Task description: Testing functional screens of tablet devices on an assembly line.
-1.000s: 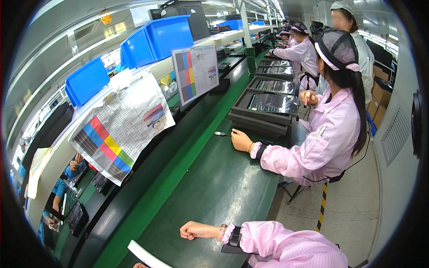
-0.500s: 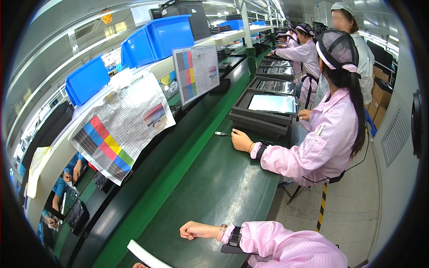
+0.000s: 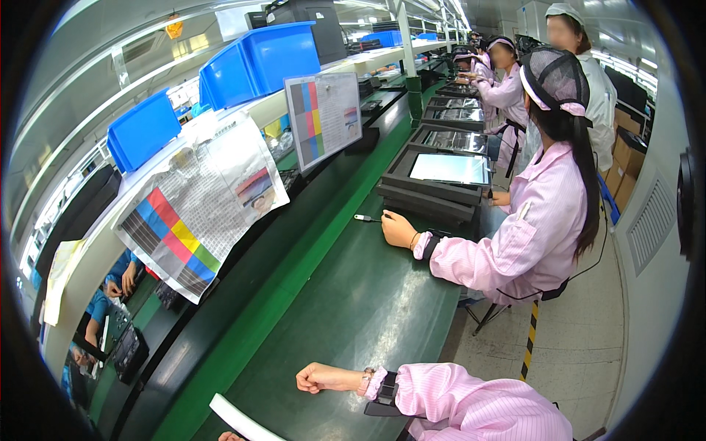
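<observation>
My right hand point(image 3: 320, 377) rests on the green belt table point(image 3: 346, 309) as a closed fist with nothing in it. A black wrist strap point(image 3: 384, 389) sits at the cuff of its pink sleeve. Only a sliver of my left hand point(image 3: 229, 436) shows at the bottom edge, beside a white flat strip point(image 3: 239, 417); I cannot tell whether it grips the strip. Further along, a co-worker in pink rests a hand point(image 3: 398, 229) on the table near a small dark tool point(image 3: 365, 217). A lit tablet point(image 3: 450, 168) lies on stacked black trays point(image 3: 426, 200).
Colour-chart sheets point(image 3: 195, 213) point(image 3: 323, 117) hang from the shelf on the left, under blue bins point(image 3: 257, 62). More workers sit further down the line. People work on the far side below the shelf. Yellow-black tape point(image 3: 529, 345) marks the floor on the right.
The co-worker's tablet screen went from dark to lit, and that person's far hand dropped away from it. My right fist has stayed put.
</observation>
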Tool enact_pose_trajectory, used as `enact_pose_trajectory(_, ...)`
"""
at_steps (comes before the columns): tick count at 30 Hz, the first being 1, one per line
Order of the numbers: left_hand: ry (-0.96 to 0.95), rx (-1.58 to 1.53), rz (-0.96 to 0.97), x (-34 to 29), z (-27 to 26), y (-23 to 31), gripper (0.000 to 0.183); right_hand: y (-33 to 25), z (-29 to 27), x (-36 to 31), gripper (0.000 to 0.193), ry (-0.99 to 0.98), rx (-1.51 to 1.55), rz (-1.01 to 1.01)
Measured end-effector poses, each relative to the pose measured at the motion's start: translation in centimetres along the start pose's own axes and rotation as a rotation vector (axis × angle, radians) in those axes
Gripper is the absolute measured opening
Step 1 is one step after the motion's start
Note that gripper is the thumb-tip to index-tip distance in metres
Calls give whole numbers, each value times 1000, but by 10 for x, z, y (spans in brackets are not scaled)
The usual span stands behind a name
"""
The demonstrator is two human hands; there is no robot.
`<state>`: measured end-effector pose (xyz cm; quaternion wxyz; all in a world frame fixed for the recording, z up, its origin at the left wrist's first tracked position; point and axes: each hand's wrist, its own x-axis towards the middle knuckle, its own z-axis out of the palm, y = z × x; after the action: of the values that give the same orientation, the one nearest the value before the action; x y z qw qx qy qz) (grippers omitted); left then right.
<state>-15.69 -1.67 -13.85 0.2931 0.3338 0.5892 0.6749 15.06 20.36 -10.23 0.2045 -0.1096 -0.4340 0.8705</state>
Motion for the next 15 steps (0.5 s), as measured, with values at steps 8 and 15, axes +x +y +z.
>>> enact_pose_trajectory(8,7,-9,-1,0,0,0,21,3,-4,3,20,-14,5,10)
enact_pose_trajectory(15,13,-19,3,0,1,1,21,2,-3,2,19,-9,8,13)
